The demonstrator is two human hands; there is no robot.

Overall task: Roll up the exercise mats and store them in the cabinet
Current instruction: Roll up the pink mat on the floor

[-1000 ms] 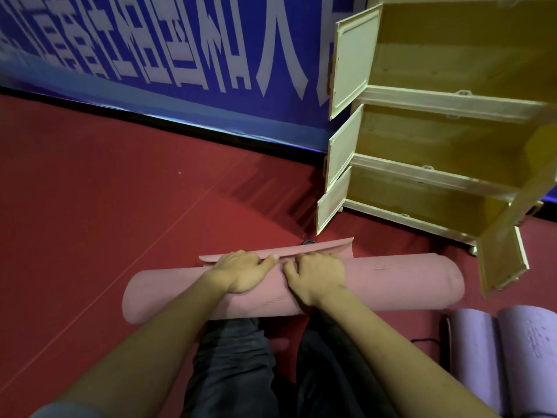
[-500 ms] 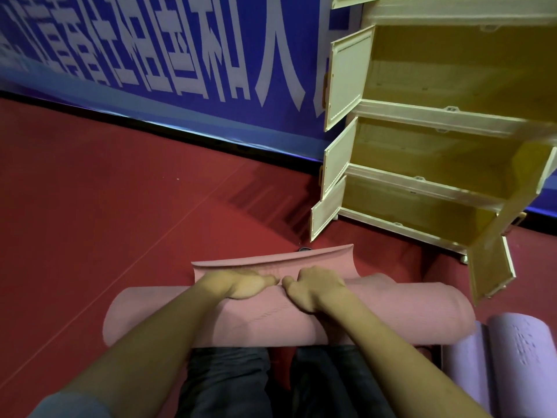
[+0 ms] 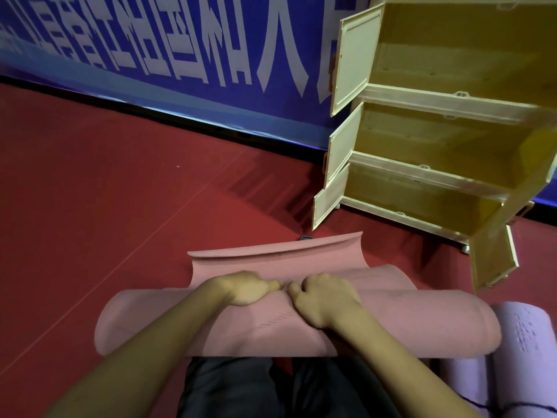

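Pink mat (image 3: 391, 321) roll under both hands, left grip (image 3: 247, 288) and right grip (image 3: 325, 300) clamped on it

A dusty pink is seen on the rolled mat (image 3: 391, 324) and on its still-flat end, with a faint embossed line of lettering pressed into its surface. Pale lilac is shown by the rolled mats (image 3: 524, 351) at the right, one of them marked with a raised texture, while the cabinet (image 3: 446, 101) is coloured cream on its frames and open doors and mustard yellow inside its compartments. The floor (image 3: 120, 191) is covered in deep red crossed by thin lighter lines, the banner (image 3: 180, 40) behind is printed deep blue with large whitish characters above a lighter blue band, and the trousers (image 3: 241, 387) are a dark grey.
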